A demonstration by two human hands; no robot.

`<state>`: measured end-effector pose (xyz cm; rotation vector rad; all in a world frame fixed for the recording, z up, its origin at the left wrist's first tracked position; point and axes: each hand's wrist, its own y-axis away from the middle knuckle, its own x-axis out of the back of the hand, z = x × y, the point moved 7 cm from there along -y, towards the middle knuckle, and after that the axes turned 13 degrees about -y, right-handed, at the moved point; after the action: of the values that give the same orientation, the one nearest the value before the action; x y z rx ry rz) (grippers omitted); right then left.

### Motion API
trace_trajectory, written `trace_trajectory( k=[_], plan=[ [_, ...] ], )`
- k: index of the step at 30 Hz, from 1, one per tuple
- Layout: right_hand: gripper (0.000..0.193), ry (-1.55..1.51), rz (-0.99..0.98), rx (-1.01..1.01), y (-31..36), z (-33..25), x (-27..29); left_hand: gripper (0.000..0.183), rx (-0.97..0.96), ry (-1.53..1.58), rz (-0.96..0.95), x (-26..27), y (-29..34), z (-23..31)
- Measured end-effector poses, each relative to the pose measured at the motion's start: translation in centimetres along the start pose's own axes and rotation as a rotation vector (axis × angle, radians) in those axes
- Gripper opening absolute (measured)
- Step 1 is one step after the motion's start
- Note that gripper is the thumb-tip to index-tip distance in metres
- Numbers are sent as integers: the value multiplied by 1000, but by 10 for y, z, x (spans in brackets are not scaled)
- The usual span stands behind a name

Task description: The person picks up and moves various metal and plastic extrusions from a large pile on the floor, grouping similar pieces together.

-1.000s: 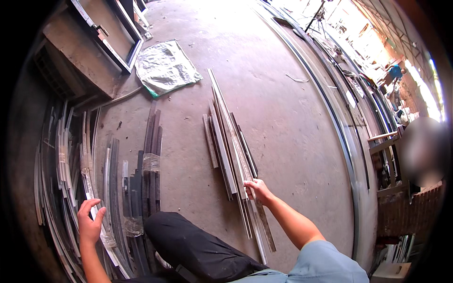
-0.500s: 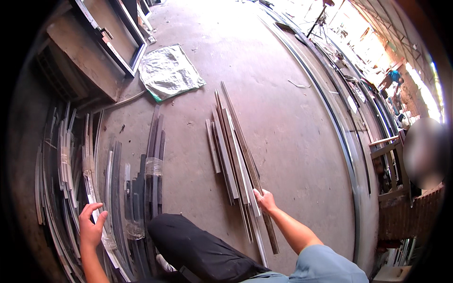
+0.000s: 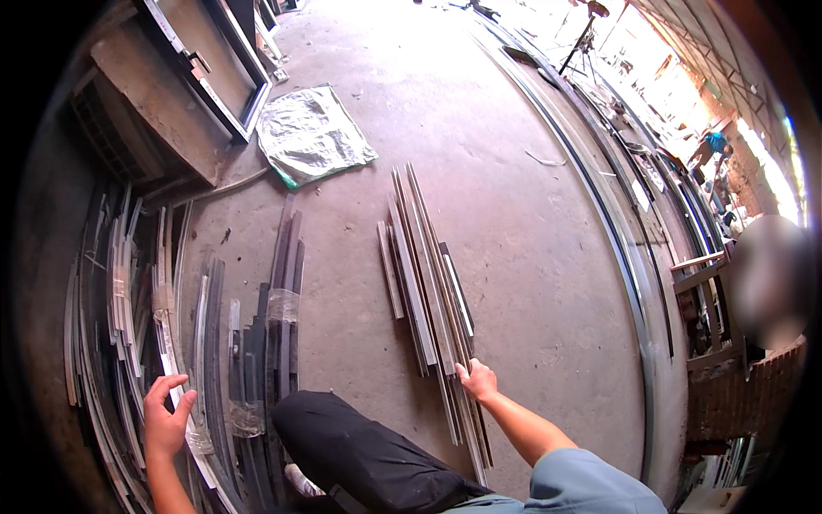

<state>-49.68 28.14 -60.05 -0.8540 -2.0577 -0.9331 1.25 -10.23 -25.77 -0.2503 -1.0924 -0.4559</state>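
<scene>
Right hand [image 3: 478, 379] rests on the near end of a bundle of long grey metal strips [image 3: 428, 291] lying on the concrete floor [image 3: 514, 197], its fingers curled over the top strips in what looks like a light grasp, though the wide lens makes it hard to be sure how tightly they close. From the hand the bundle runs away across the floor, fanned a little at its far end. Left hand [image 3: 165, 420] is spread loose, fingers apart, touching one pale strip in a second, bigger heap of dark and silver strips [image 3: 214, 343], which lies well to the left of the grey bundle; nothing is gripped there. Some pieces in that heap are bound with clear wrap. Between the two piles, nearer the person than the bundle, a knee in dark trousers [image 3: 360, 454] pushes in from the lower edge. Beyond the bundle's far end and somewhat left lies a crumpled sheet of silvery plastic [image 3: 312, 133] (flat on the floor). Right of the bundle, long curved rails [image 3: 638, 283] sweep along the floor's edge
</scene>
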Motion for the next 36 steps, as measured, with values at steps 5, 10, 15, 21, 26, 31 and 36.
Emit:
trace_trajectory(
  k=[5, 10, 15, 21, 26, 31, 36],
  plan=[
    [48, -14, 58, 81, 6, -16, 1, 28, 28, 24, 13, 11, 8, -2],
    [41, -51, 103, 118, 6, -18, 1, 27, 13, 15, 107, 35, 12, -16],
    [36, -57, 233, 429, 2, -61, 21, 30, 65, 46, 257, 71, 8, -59],
    [26, -336, 103, 665, 10, -170, 44, 34, 350, -92, 347, 44, 51, -232],
    [17, -483, -43, 812, 20, -279, 72, 72, 677, -215, 145, -90, 123, -359],
    [21, -508, -174, 1020, 62, -427, 72, 102, 900, -217, 112, -162, 138, -397],
    [29, -598, -401, 1168, 141, -512, 19, 111, 787, -332, 8, -155, 95, -402]
  ],
)
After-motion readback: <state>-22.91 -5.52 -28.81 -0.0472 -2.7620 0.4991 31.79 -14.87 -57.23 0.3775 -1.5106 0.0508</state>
